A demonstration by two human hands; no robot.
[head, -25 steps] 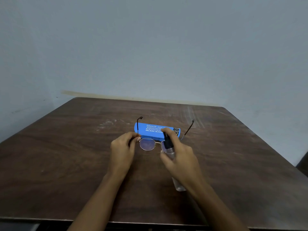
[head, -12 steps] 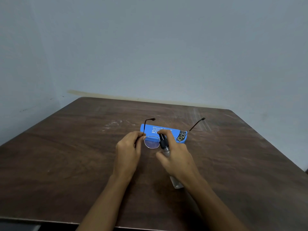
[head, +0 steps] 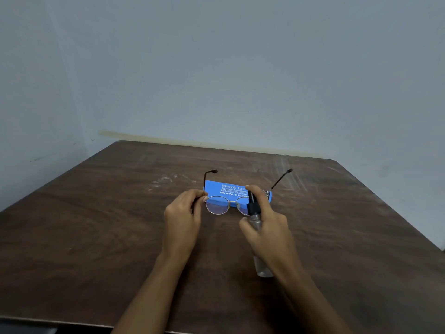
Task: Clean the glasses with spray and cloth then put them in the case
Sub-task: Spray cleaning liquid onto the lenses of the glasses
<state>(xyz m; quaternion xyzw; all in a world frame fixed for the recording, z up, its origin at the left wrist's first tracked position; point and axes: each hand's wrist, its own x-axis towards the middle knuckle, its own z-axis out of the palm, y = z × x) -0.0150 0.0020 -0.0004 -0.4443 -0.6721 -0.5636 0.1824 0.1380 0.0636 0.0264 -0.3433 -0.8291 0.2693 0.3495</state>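
Observation:
Thin-rimmed glasses (head: 216, 205) with round lenses and unfolded temples are held above the table, lenses facing me. My left hand (head: 182, 219) pinches the frame at its left hinge. My right hand (head: 267, 227) grips a small clear spray bottle (head: 254, 216) with a black nozzle, index finger on top, the nozzle right in front of the right lens. Behind the glasses lies a blue case (head: 231, 191) with white print, closed and flat on the table. No cloth is in sight.
A dark brown wooden table (head: 96, 237) fills the lower view, scuffed white near the far side. A pale blue-grey wall stands behind it. The table's right edge falls away at the far right.
The glasses have turned from a sideways tilt to face me squarely, both lenses now showing. My right hand with the bottle has shifted slightly right, to the right lens.

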